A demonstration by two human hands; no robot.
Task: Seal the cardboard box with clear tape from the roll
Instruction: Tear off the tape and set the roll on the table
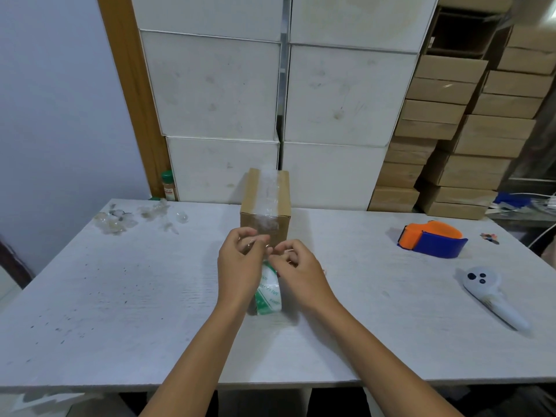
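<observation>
Both hands, left hand point(239, 260) and right hand point(296, 261), pinching tape point(264, 233) near box point(265, 206); roll point(268, 291) dangling. Film flimsy, self-sticks: grip edges only.

Left hand point(239, 263) and right hand point(296, 266) cover top of tape roll point(268, 293) and lower front of cardboard box point(264, 203); roll print unreadable.

Tape roll point(268, 291), directly below and between the left hand point(240, 260) and the right hand point(296, 266): green print on a white band, of which only the word "TAPE" reads with any confidence; the rest is blurred. Spice jar point(168, 185), far beyond and to the left of the left hand: label present, illegible.
</observation>
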